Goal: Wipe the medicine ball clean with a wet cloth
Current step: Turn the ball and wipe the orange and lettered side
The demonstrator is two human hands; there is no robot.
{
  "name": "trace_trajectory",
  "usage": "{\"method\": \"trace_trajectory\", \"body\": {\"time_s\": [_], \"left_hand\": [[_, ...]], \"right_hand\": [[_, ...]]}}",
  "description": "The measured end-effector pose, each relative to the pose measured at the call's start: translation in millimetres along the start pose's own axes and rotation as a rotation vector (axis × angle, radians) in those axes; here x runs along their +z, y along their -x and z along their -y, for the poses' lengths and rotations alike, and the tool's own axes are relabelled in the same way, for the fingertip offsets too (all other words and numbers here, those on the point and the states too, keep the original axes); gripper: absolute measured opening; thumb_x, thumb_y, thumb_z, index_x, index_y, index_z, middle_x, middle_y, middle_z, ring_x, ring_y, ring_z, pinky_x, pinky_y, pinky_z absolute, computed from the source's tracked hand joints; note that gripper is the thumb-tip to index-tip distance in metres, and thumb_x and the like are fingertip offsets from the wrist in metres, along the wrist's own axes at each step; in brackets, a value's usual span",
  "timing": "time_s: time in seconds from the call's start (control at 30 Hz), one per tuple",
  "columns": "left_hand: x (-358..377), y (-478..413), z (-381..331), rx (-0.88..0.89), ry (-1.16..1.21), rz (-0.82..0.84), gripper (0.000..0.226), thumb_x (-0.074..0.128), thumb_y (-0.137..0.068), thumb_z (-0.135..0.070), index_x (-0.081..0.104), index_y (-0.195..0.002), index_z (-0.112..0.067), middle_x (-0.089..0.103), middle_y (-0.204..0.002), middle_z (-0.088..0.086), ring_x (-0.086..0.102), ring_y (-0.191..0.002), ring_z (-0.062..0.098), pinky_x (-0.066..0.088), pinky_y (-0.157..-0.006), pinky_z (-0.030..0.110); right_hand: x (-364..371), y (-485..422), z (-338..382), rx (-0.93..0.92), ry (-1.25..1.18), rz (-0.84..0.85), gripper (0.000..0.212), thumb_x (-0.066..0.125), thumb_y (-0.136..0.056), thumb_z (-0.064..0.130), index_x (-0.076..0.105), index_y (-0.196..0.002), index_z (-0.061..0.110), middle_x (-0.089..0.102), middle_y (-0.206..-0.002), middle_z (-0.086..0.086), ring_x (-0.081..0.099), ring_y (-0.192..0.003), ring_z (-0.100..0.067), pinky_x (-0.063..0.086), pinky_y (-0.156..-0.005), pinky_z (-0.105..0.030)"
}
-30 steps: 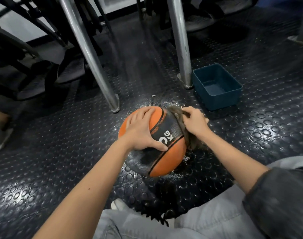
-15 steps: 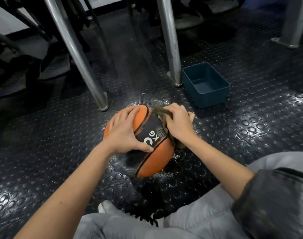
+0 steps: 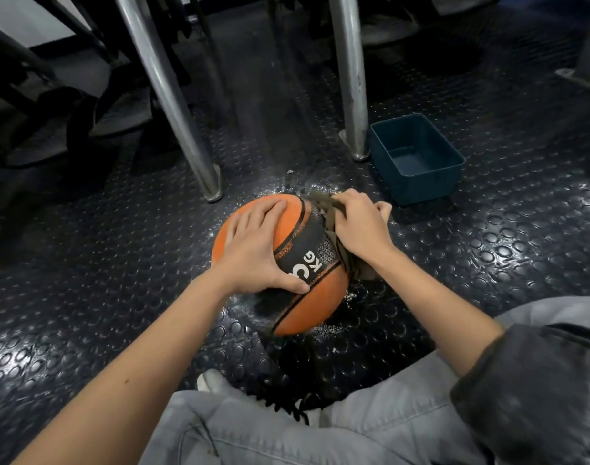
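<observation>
An orange medicine ball (image 3: 315, 300) with a black band marked "KG" sits on the wet studded floor. My left hand (image 3: 258, 250) lies spread over its top left, fingers flat, thumb on the black band. My right hand (image 3: 360, 226) presses a dark grey-brown wet cloth (image 3: 352, 266) against the ball's right side, fingers curled round the bunched fabric. Most of the cloth is hidden under that hand.
A dark teal plastic tub (image 3: 417, 159) stands just beyond the ball to the right. Two steel legs (image 3: 172, 105) (image 3: 350, 78) rise behind the ball. Dark gym equipment fills the back left. My grey-trousered knees and a shoe (image 3: 219, 384) are close below.
My right hand with the cloth has slid slightly along the ball's right side. The left hand keeps its place on the ball; the camera view shifted a little.
</observation>
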State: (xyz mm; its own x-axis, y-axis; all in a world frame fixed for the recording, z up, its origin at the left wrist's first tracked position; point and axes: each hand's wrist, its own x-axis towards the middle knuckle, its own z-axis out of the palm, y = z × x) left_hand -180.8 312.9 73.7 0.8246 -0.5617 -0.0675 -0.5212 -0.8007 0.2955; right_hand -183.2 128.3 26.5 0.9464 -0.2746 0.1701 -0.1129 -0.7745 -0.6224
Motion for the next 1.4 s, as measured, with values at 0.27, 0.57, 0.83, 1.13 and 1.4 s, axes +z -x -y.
{"method": "trace_trajectory", "body": {"time_s": [0.27, 0.57, 0.83, 1.13, 1.4], "left_hand": [[-1, -2, 5, 0.031, 0.023, 0.001, 0.14, 0.049, -0.029, -0.082, 0.008, -0.15, -0.025, 0.011, -0.151, -0.011, 0.006, -0.139, 0.007, -0.004, -0.115, 0.034], [4, 11, 12, 0.062, 0.036, -0.036, 0.137, 0.054, -0.031, -0.081, 0.011, -0.149, -0.027, 0.014, -0.15, -0.01, 0.007, -0.139, 0.009, -0.004, -0.115, 0.036], [12, 21, 12, 0.13, 0.03, -0.066, 0.132, 0.056, -0.036, -0.08, 0.012, -0.148, -0.026, 0.018, -0.151, -0.007, 0.004, -0.142, 0.01, -0.013, -0.113, 0.03], [12, 18, 9, 0.131, 0.008, -0.096, 0.131, 0.056, -0.036, -0.078, 0.019, -0.148, -0.022, 0.022, -0.146, -0.01, 0.01, -0.141, 0.012, -0.003, -0.117, 0.037], [17, 27, 15, 0.158, 0.028, -0.096, 0.13, 0.061, -0.038, -0.078, 0.016, -0.148, -0.026, 0.018, -0.149, -0.011, 0.004, -0.139, 0.004, -0.005, -0.115, 0.034]], "right_hand": [[-1, 26, 22, -0.316, 0.093, -0.155, 0.024, 0.045, -0.094, 0.021, 0.066, -0.106, 0.022, 0.054, -0.096, 0.007, 0.048, -0.099, -0.015, 0.014, -0.078, -0.032], [-4, 15, 14, -0.04, -0.094, -0.02, 0.026, 0.042, -0.097, 0.019, 0.064, -0.11, 0.025, 0.053, -0.104, 0.01, 0.044, -0.108, -0.013, 0.011, -0.08, -0.029], [-3, 10, 5, -0.055, -0.05, 0.01, 0.028, 0.043, -0.096, 0.016, 0.064, -0.113, 0.023, 0.046, -0.099, 0.013, 0.046, -0.109, -0.014, 0.01, -0.076, -0.03], [2, 48, 36, -0.415, 0.084, -0.187, 0.026, 0.043, -0.09, 0.029, 0.067, -0.097, 0.023, 0.059, -0.094, 0.008, 0.045, -0.09, -0.011, 0.018, -0.075, -0.034], [10, 3, -24, 0.229, -0.134, 0.118, 0.025, 0.047, -0.097, 0.02, 0.064, -0.114, 0.024, 0.056, -0.108, 0.005, 0.048, -0.115, -0.02, 0.018, -0.088, -0.036]]}}
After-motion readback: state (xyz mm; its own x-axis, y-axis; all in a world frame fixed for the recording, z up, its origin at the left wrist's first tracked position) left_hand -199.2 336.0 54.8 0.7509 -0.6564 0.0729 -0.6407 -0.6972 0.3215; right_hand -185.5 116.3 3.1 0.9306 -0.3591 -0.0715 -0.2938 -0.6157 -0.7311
